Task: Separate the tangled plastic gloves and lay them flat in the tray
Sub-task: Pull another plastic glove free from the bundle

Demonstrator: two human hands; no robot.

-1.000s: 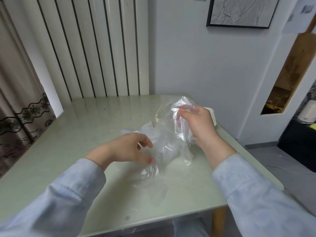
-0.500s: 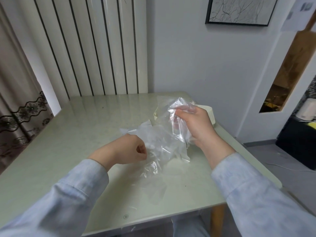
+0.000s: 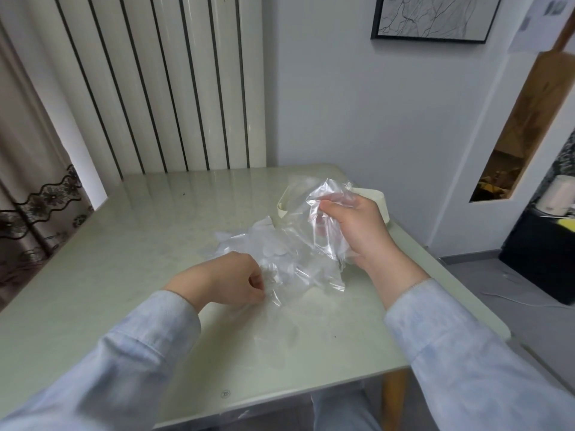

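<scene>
Fingers [image 3: 257,279] of left hand [image 3: 222,279] and raised right hand [image 3: 362,233] pinch gloves [image 3: 298,255].

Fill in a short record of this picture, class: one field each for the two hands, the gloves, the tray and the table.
Left hand: pinches the near edge of the gloves, low over the table
Right hand: grips a bunch of the gloves, raised above the table
Gloves: clear plastic, crumpled, tangled in one clump between the hands
Tray: cream, at the far right of the table behind the right hand; inside mostly hidden
Table: pale green, glossy
</scene>
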